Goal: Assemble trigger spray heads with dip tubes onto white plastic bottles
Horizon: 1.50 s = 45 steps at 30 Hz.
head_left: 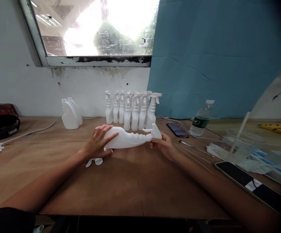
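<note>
Bottle (128, 139) held sideways over table (101, 194), between front edge and spray bottles (127, 117) near back edge — left hand (98, 139) half-curled round base, right hand (166, 146) pinching spray head (156, 132) at neck

Bottle cluster (134, 116) behind nearer bottle (124, 139)

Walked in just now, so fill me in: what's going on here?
A person's left hand grips the base end of a white bottle, held sideways above the table; the right hand holds the spray head at its neck. How firmly it is fitted cannot be seen. Upright spray bottles stand grouped near the wall; two headless bottles stand left of them.
</note>
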### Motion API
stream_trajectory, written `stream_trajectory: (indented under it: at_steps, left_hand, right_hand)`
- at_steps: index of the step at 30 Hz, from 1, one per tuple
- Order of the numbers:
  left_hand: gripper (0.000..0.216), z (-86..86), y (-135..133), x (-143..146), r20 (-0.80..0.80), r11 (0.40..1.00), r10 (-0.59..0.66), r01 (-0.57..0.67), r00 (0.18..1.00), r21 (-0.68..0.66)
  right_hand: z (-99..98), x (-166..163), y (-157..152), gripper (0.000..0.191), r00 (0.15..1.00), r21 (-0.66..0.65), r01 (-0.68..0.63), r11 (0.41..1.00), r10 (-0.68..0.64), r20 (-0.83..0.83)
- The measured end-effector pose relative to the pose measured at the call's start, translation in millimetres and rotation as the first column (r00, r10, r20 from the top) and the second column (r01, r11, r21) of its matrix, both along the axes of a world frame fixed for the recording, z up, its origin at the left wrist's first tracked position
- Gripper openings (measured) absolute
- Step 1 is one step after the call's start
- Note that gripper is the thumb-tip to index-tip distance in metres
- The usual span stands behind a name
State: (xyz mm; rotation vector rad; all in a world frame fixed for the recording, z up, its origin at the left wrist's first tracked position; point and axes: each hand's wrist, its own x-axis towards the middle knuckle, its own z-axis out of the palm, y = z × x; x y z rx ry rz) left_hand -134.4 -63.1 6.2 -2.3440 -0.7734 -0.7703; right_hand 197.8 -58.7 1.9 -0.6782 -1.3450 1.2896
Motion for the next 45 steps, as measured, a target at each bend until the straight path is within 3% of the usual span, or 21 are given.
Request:
stream_trajectory:
  at_steps: [5,14,18,21,29,45]
  left_hand:
    - [0.082,-4.7,2,2,0.057,0.997,-0.027,0.030,0.998,-0.068]
    - [0.080,-3.8,1,2,0.038,0.995,-0.038,0.042,0.999,-0.091]
    - [0.083,-3.0,1,3,0.036,0.996,-0.047,0.050,0.998,-0.079]
    - [0.086,-2.3,0,4,0.034,0.996,-0.059,0.061,0.998,-0.067]
    - [0.088,-3.4,0,4,0.034,0.996,-0.059,0.062,0.998,-0.065]
    - [0.087,-4.4,0,4,0.030,0.996,-0.060,0.062,0.998,-0.063]
  right_hand:
    - [-3.9,9,6,0.044,0.988,-0.001,0.044,0.999,-0.043,0.147]
    - [-6.4,-1,-1,0.039,0.995,-0.064,-0.072,0.995,0.076,0.060]
    - [-6.4,-2,-1,0.048,0.999,-0.016,0.015,1.000,-0.014,0.047]
    - [-7.4,-2,-1,0.043,0.988,0.002,0.086,0.996,-0.086,0.128]
    - [-13.7,-2,0,0.044,0.975,0.078,0.137,0.987,-0.148,0.164]
    - [-15.2,-2,0,0.048,0.980,0.097,0.097,0.990,-0.113,0.165]
